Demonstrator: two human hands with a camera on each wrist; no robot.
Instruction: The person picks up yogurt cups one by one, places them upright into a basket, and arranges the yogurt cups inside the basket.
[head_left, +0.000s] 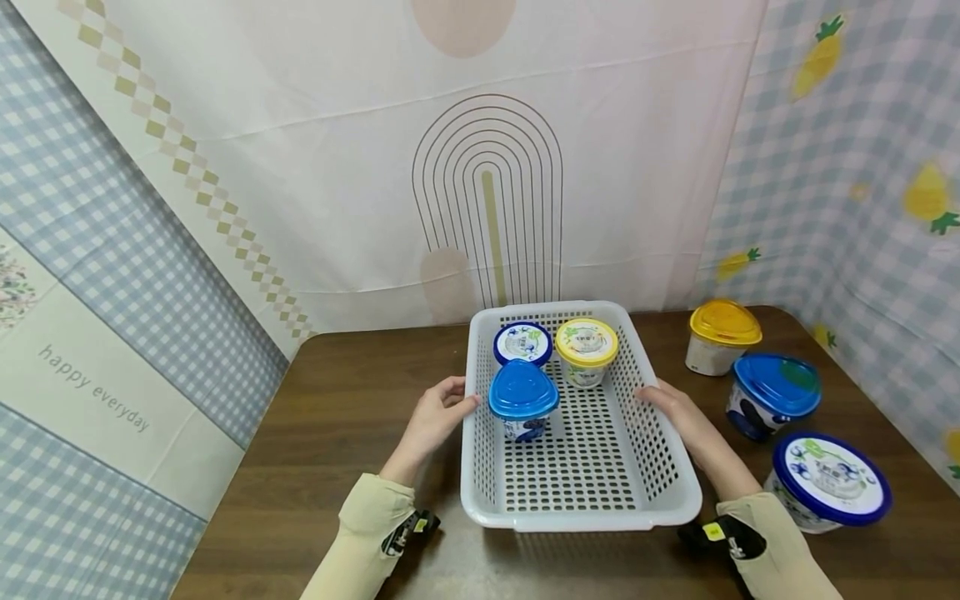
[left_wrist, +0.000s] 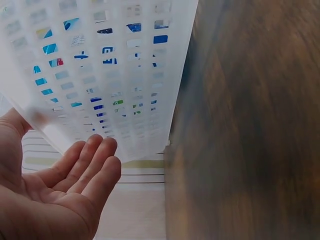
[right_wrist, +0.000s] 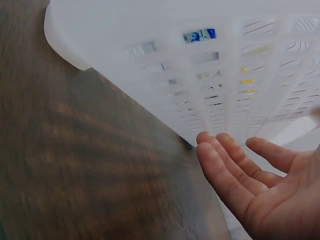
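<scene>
A white perforated plastic basket [head_left: 577, 467] is between the two hands over the brown table. My left hand [head_left: 435, 417] holds its left rim, thumb at the top and fingers beneath the rim along the outer wall; in the left wrist view those fingers [left_wrist: 102, 172] lie slightly bent. At the opposite side my right hand [head_left: 678, 412] holds the right rim, its thumb over the inside, its fingers [right_wrist: 220, 165] outside under it. Within the basket are a tub with a dark blue rim [head_left: 522, 342], a yellow-lidded tub [head_left: 587, 350] and a blue-lidded tub [head_left: 523, 400].
To the right of the basket stand a yellow-lidded tub [head_left: 720, 333], a blue-lidded tub [head_left: 772, 392] and a larger tub with a white and dark blue lid [head_left: 831, 479]. A patterned cloth [head_left: 360, 208] hangs behind the wooden table [head_left: 337, 417].
</scene>
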